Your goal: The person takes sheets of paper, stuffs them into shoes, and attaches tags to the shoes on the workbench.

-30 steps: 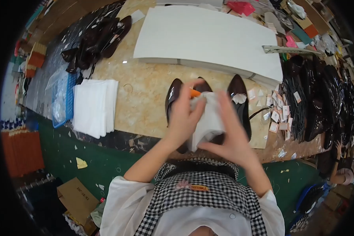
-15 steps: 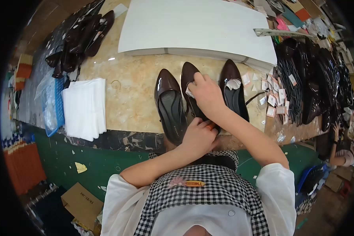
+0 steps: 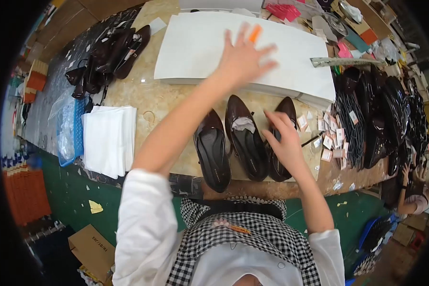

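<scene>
White paper sheets point(image 3: 190, 50) are lying stacked beneath our left hand point(image 3: 245, 58), which is splaying its fingers, one wearing an orange cover point(image 3: 255, 33). Our right hand point(image 3: 287, 143) is hanging half-open, gripping nothing, over the rightmost shoe point(image 3: 278, 168). On the surface point(image 3: 164, 101), the middle shoe point(image 3: 250, 151), holding crumpled paper point(image 3: 243, 125), and leftmost shoe point(image 3: 213, 155) are standing beside it.

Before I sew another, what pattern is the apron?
The apron is black and white checked, best in head view.
</scene>
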Tool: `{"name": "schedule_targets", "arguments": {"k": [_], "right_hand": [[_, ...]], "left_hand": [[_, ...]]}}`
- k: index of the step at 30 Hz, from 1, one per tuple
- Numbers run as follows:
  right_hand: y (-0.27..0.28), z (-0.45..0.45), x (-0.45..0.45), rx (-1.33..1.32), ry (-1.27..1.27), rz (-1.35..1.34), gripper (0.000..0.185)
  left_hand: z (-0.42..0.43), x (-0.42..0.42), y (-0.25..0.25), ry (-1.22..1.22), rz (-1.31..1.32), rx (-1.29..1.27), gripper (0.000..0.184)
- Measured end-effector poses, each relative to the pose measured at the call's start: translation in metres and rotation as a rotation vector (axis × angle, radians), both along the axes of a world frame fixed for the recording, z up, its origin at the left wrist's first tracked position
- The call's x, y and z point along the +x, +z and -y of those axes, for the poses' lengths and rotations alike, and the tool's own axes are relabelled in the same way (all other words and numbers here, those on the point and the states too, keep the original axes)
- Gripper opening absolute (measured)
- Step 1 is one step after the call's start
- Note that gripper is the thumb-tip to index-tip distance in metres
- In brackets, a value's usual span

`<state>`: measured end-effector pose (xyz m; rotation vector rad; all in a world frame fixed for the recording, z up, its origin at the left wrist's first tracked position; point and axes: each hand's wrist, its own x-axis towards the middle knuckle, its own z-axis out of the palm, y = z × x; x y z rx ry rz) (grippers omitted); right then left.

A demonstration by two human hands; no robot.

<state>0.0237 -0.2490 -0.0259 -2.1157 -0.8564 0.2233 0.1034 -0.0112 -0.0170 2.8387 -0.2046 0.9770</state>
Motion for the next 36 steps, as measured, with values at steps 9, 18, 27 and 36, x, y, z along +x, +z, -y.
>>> {"name": "schedule_targets", "arguments": {"k": [9,18,27,36], "right_hand": [[0.021,0.059,-0.031,0.440,-0.255,-0.531,0.058],[0.013,0.025,-0.052,0.654,-0.166,-1.521,0.034],[0.028,-0.067,-0.060,0.119,0.310,0.073,0.078],[-0.036,-0.088,-0.054,-0.164,0.498,0.489,0.028]], "left_hand": [[0.034,-0.036,0.006,-0.063,-0.246,-0.294,0.025],[0.066,-0.185,0.028,-0.429,-0.077,-0.660,0.032],[0.030,-0.238,-0.016,-0.017,-0.325,-1.812,0.043],[0.077,-0.293,-0.037,-0.040,-0.347,-0.426,0.030]]}}
